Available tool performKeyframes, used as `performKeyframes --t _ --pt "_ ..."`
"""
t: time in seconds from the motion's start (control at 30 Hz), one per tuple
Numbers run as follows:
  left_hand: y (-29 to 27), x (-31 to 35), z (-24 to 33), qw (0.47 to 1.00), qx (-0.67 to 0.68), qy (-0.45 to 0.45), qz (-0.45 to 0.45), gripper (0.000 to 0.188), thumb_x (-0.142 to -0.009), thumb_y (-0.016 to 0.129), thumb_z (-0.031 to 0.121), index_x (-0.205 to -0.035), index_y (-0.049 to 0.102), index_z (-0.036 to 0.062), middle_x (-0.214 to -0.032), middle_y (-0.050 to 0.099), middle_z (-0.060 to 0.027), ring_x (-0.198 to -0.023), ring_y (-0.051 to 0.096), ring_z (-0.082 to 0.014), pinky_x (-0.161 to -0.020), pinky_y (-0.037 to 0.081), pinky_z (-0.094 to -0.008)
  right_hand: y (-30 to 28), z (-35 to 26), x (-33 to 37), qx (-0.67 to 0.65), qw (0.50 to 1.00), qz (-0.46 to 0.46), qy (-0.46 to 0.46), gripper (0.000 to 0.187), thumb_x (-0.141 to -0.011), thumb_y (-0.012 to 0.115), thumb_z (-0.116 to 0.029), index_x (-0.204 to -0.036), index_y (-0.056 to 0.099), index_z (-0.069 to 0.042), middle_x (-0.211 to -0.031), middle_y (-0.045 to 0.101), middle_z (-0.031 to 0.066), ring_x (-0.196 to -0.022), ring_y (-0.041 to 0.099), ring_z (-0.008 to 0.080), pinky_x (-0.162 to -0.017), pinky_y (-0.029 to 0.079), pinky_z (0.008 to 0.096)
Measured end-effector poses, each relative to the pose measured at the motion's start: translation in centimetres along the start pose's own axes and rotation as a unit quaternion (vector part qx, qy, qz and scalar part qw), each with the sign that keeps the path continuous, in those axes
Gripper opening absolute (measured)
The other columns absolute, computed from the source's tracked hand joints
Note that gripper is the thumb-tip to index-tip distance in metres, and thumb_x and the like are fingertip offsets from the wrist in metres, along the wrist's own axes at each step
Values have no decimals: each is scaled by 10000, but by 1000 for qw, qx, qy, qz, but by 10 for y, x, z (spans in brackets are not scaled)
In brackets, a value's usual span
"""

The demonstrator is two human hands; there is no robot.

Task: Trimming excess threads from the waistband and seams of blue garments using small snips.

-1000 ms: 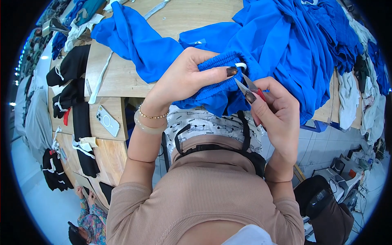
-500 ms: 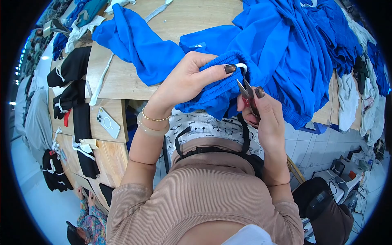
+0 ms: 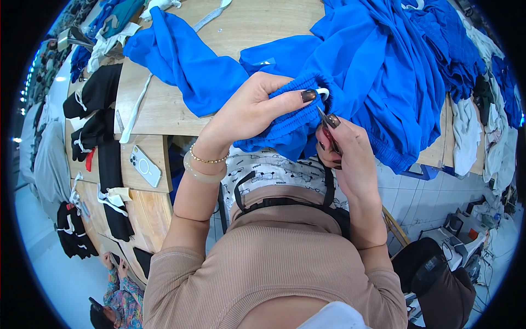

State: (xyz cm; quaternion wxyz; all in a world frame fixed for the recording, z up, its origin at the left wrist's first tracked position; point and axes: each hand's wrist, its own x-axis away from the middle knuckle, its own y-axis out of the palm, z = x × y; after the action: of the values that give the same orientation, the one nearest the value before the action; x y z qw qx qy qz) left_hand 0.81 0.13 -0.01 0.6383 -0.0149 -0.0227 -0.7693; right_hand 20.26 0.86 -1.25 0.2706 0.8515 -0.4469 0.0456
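My left hand (image 3: pixel 268 104) is closed on the gathered elastic edge of a blue garment (image 3: pixel 378 71), its thumb pressed on top. A short white cord loop (image 3: pixel 323 93) sticks out of the fabric by that thumb. In my right hand (image 3: pixel 350 153) is a pair of small thread snips (image 3: pixel 327 127) with red on the handle. The blades point up toward the fabric just below the cord; whether they touch it I cannot tell. My right fingers partly hide the handle. The rest of the garment spreads over the table to the right.
The wooden table (image 3: pixel 257 24) holds white strips (image 3: pixel 137 107) and black fabric pieces (image 3: pixel 96 93) on the left. A phone (image 3: pixel 145 164) lies near its edge. White garments (image 3: pixel 466 137) hang at the right. A co-worker (image 3: pixel 123 290) is at the lower left.
My right hand has shifted a little left with the snips, and their blades, apart before, now look nearly together. My left hand has hardly moved.
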Motion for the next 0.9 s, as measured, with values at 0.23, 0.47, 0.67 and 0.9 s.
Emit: performKeyframes --t 0.23,0.47,0.67,0.9 --pt "-5 -4 -5 999 -23 -13 -40 266 -903 560 154 -694 540 -10 -601 390 89 -561 282 -2 -455 216 -211 -14 -16 -10 -80 970 -63 -219 297 -905 480 -239 -1024 506 33 -559 320 -58 -438 235 21 -410 135 222" --pt "-6 -6 4 996 -45 -30 -78 247 -906 574 182 -792 603 -35 -602 407 87 -556 282 3 -449 210 -205 -20 -28 -36 84 996 -22 -30 229 -823 672 -115 -994 599 19 -600 463 -58 -441 303 2 -405 164 181" --pt "-25 3 2 990 -67 -31 -124 259 -779 729 161 -905 638 -46 -727 571 29 -647 457 -23 -578 411 -180 -33 -39 -35 52 996 17 -63 154 -804 699 -118 -868 617 -4 -589 471 -52 -441 308 0 -399 176 188" --pt "-44 7 6 981 -80 -85 -154 313 -726 757 69 -980 627 -60 -871 649 -34 -765 559 -57 -699 492 -211 -45 -46 -37 81 992 48 -83 178 -800 702 -134 -887 625 0 -581 410 -62 -442 267 12 -407 166 202"
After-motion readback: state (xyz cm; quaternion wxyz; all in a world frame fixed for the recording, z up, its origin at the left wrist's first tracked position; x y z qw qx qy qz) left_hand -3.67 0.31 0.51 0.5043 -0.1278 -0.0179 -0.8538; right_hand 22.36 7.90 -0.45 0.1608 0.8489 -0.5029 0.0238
